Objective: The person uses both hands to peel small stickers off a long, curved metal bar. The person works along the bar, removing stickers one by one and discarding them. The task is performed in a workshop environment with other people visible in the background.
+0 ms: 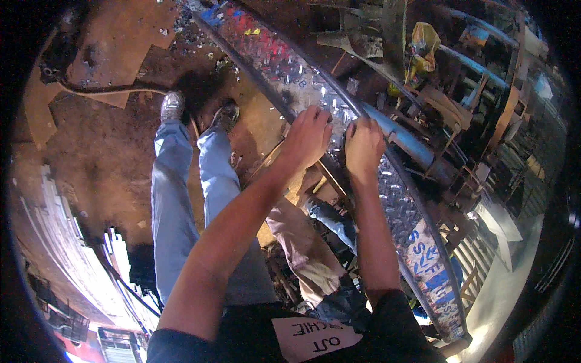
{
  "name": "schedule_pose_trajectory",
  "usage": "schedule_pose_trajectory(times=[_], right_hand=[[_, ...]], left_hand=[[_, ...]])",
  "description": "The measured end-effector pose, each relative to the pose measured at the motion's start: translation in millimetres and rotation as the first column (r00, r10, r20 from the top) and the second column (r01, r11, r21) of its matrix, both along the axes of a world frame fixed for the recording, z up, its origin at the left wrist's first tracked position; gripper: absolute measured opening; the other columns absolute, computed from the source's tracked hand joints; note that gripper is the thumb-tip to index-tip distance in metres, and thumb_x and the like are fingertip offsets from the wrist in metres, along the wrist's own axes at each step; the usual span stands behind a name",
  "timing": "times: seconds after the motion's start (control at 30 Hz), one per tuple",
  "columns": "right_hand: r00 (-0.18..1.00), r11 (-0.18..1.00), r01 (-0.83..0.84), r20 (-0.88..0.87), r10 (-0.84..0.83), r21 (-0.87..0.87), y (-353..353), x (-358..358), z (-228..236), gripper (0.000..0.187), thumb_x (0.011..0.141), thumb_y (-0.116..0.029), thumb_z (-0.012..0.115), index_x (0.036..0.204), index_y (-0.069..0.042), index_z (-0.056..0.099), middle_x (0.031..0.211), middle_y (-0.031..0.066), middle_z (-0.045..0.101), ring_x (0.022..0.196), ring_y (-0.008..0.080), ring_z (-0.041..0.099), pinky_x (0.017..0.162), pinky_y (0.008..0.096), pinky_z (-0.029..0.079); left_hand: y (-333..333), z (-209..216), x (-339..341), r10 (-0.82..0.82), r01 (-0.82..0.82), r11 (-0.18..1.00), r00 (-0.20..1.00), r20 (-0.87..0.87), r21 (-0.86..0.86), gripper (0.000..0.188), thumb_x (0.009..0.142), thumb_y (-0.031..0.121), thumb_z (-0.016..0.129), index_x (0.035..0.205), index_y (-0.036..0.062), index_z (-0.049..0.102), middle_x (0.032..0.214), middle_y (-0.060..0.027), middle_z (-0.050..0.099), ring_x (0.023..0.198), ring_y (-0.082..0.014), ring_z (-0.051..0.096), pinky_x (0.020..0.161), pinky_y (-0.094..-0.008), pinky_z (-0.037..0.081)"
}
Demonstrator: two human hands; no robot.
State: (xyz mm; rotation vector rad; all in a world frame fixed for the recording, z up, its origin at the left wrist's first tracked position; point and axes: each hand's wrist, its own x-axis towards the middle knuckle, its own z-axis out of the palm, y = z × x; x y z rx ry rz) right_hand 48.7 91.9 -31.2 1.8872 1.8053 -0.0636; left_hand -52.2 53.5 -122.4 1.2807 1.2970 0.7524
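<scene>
A long, narrow metal plank (396, 199) with a raised tread pattern and dark rims runs diagonally from the upper left to the lower right. Red, blue and white paint marks its surface. My left hand (308, 136) is closed, its curled fingers lying over the plank's near side. Beside it, my right hand (364, 150) is also closed, with knuckles close to the far rim. A small gap separates the two hands, and a shiny strip of tread shows there. The fingers hide whatever lies inside each grip.
Blue pipes (402, 136) and scrap metal lie beyond the plank, with a yellow plastic bag (423, 48) among them. A hose (109, 92) crosses the brown floor by a shoe (173, 105). Beige trousers (305, 251) and denim show between my arms. Long bright strips (66, 224) lie left.
</scene>
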Motion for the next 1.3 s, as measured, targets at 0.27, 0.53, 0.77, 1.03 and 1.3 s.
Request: schedule_pose_trajectory(times=[0.27, 0.53, 0.77, 1.03, 1.3], right_hand=[[0.988, 0.996, -0.061, 0.139, 0.070, -0.067, 1, -4, -7, 0.020, 0.089, -0.008, 0.048, 0.100, 0.002, 0.061, 0.100, 0.0187, 0.063, 0.095, 0.0344, 0.064, 0.078, 0.0492, 0.051], [0.998, 0.995, -0.036, -0.057, 0.031, -0.088, 5, 13, -1, 0.016, 0.089, -0.008, 0.052, 0.099, 0.001, 0.061, 0.096, 0.0197, 0.062, 0.094, 0.0368, 0.062, 0.081, 0.0474, 0.049], [0.960, 0.987, -0.139, -0.235, 0.155, 0.081, -5, 20, 5, 0.012, 0.086, -0.010, 0.062, 0.091, 0.001, 0.062, 0.091, 0.0202, 0.062, 0.087, 0.0382, 0.060, 0.077, 0.0465, 0.047], [0.998, 0.994, -0.061, 0.024, 0.059, 0.094, -8, 6, -10, 0.016, 0.087, -0.014, 0.055, 0.090, -0.001, 0.063, 0.097, 0.0175, 0.063, 0.095, 0.0350, 0.060, 0.078, 0.0507, 0.047], [0.994, 0.998, -0.028, 0.103, 0.035, -0.064, -25, -4, -24, 0.018, 0.087, -0.016, 0.052, 0.097, -0.007, 0.063, 0.102, 0.0102, 0.064, 0.101, 0.0293, 0.059, 0.081, 0.0495, 0.044]], left_hand=[[-3, 2, -4, -0.013, 0.013, 1.000, 1.000, 0.000, -0.004, 0.021, 0.092, 0.017, 0.055, 0.106, 0.0013, 0.057, 0.105, -0.0199, 0.053, 0.098, -0.0378, 0.055, 0.088, -0.0470, 0.045], [-8, -1, -7, 0.029, -0.029, 1.000, 0.998, 0.058, -0.007, 0.022, 0.090, 0.015, 0.055, 0.107, -0.0002, 0.057, 0.102, -0.0207, 0.054, 0.097, -0.0399, 0.055, 0.086, -0.0474, 0.047], [-8, -2, -8, 0.038, -0.038, 0.999, 0.996, 0.080, -0.012, 0.021, 0.091, 0.014, 0.054, 0.106, -0.0002, 0.056, 0.102, -0.0204, 0.052, 0.097, -0.0402, 0.054, 0.087, -0.0474, 0.046], [-11, -5, -3, 0.021, -0.019, 0.999, 0.998, 0.056, -0.038, 0.021, 0.091, 0.015, 0.055, 0.106, 0.0004, 0.056, 0.104, -0.0203, 0.053, 0.098, -0.0397, 0.054, 0.087, -0.0475, 0.046], [-8, 1, -3, 0.003, -0.003, 1.000, 1.000, 0.008, -0.021, 0.021, 0.090, 0.016, 0.057, 0.104, 0.0012, 0.058, 0.105, -0.0194, 0.054, 0.098, -0.0374, 0.057, 0.085, -0.0461, 0.048]])
